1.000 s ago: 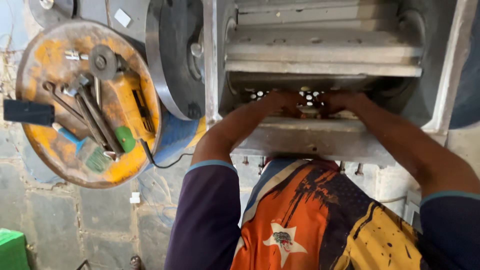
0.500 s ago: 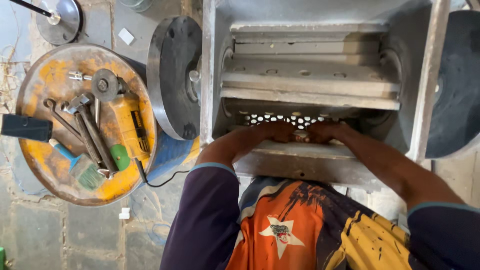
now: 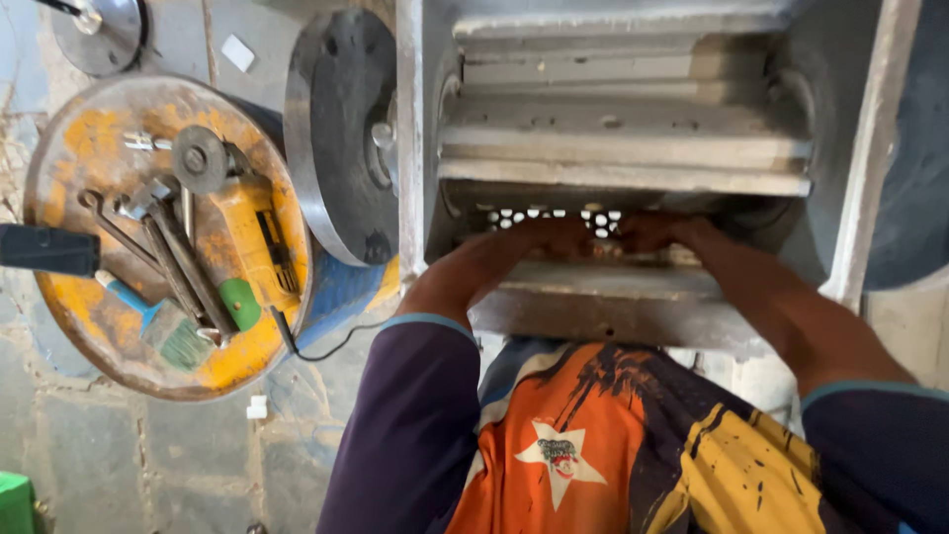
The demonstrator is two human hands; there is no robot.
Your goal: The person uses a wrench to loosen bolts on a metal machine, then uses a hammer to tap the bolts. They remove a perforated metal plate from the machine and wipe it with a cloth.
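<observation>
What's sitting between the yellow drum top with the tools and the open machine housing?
A dark round metal wheel on the housing's side, seen in the head view.

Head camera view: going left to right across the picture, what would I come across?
Yellow drum top strewn with tools → round metal flywheel → left hand → right hand → machine's right steel wall.

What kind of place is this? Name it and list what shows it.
Probably a repair or fabrication workshop: both hands, left and right, reach into an opened metal machine with a perforated screen, and wrenches lie on a paint-stained drum lid.
</observation>
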